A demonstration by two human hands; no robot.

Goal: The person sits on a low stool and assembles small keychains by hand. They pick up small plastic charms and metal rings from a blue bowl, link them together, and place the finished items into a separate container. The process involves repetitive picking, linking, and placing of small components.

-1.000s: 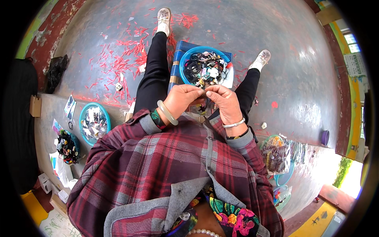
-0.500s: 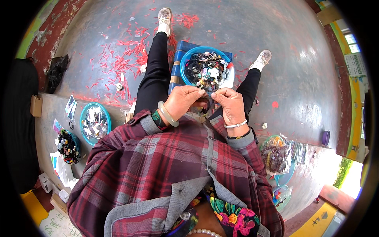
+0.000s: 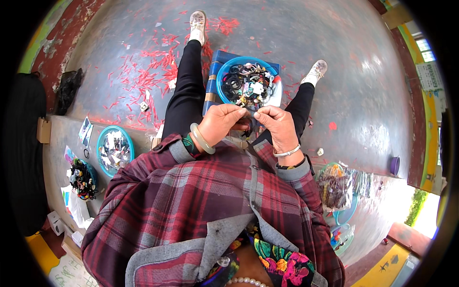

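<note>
My left hand (image 3: 216, 126) and my right hand (image 3: 280, 130) are raised in front of my lap, thumbs and forefingers pinched, their tips a small gap apart. What they pinch is too small to name. Something dark shows just below and between the fingers, partly hidden by them. Right beyond my fingertips stands a blue basin (image 3: 220, 80), heaped with hair ties (image 3: 234, 87), many black, some with light or coloured ornaments. The basin rests on a blue box with tan bands (image 3: 211, 97) between my outstretched legs.
At left are a turquoise basket (image 3: 100, 143) of small packets and another container of dark hair ties (image 3: 81, 179). A clear bag (image 3: 334, 186) of brownish items lies at right, beside a small purple pot (image 3: 394, 166). Red scraps (image 3: 155, 62) litter the grey floor.
Both hands stay pinched at nearly the same place. The fingertips have shifted very slightly, and the view has moved a little.
</note>
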